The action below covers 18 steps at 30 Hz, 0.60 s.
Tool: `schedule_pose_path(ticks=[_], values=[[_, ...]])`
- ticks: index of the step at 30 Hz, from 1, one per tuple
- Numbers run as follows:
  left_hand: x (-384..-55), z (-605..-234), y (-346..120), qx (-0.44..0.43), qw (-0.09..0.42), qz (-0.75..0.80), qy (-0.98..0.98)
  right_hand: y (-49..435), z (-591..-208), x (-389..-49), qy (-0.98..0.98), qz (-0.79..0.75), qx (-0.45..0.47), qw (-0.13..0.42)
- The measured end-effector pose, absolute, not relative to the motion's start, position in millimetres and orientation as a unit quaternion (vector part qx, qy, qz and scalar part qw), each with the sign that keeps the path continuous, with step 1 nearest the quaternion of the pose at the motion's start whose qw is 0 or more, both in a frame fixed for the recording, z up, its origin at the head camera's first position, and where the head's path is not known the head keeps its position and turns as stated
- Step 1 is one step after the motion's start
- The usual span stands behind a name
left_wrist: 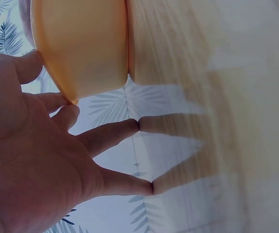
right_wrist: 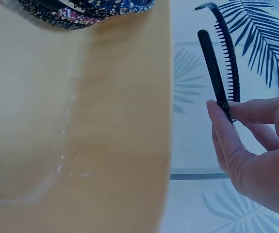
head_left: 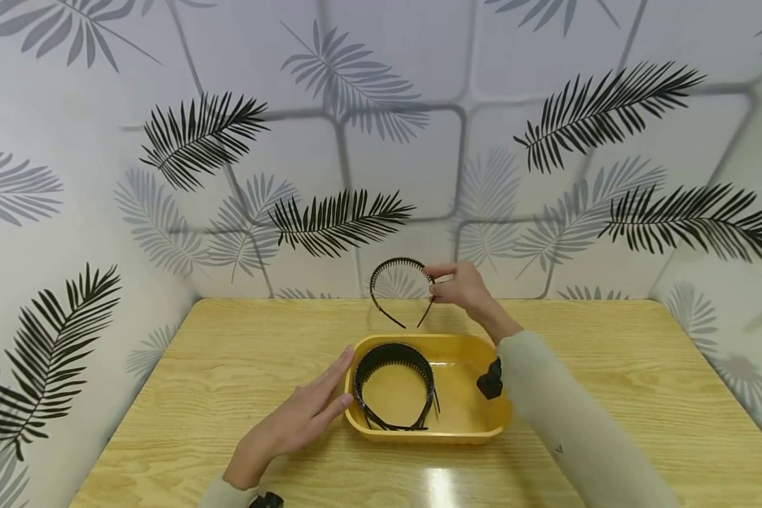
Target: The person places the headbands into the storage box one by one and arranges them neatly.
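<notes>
Above the table's back edge, my right hand point(head_left: 462, 288) pinches one side of a black toothed headband point(head_left: 398, 261) between thumb and fingers. The right wrist view shows the same headband point(right_wrist: 232, 63), with its inner teeth and one smooth end. My left hand point(head_left: 305, 409) rests against the left end of a yellow plastic tray point(head_left: 463, 437), fingers spread. In the left wrist view, two fingertips of the left hand point(left_wrist: 47, 145) touch the table while others meet the tray's rim. Several headbands point(head_left: 394, 351), some with sparkly surfaces, lie nested in the tray's left half.
The tray stands on a wood-grain table point(head_left: 228, 367). Behind the table rises a pale wall point(head_left: 406, 169) with leaf patterns. A black device point(head_left: 490, 381) sits at the right wrist, over the tray's right side.
</notes>
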<state>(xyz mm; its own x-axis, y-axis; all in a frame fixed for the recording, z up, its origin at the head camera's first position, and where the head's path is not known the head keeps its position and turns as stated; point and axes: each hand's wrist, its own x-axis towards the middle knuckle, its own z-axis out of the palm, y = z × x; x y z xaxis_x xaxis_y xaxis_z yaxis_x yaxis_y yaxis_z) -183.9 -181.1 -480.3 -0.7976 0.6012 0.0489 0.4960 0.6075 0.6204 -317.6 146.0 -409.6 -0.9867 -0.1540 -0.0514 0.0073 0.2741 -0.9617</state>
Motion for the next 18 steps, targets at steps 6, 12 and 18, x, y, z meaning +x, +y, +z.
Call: schedule_pose_path(ticks=[6, 12, 18], values=[[-184, -480, -181, 0.313, 0.081, 0.324, 0.889, 153, -405, -309, 0.769, -0.63, -0.083, 0.067], [-185, -481, -182, 0.307, 0.087, 0.325, 0.89, 160, -403, -300, 0.748, -0.652, -0.11, 0.06], [-185, -481, -182, 0.307, 0.092, 0.327, 0.889, 162, -399, -290, 0.745, -0.655, -0.119, 0.05]])
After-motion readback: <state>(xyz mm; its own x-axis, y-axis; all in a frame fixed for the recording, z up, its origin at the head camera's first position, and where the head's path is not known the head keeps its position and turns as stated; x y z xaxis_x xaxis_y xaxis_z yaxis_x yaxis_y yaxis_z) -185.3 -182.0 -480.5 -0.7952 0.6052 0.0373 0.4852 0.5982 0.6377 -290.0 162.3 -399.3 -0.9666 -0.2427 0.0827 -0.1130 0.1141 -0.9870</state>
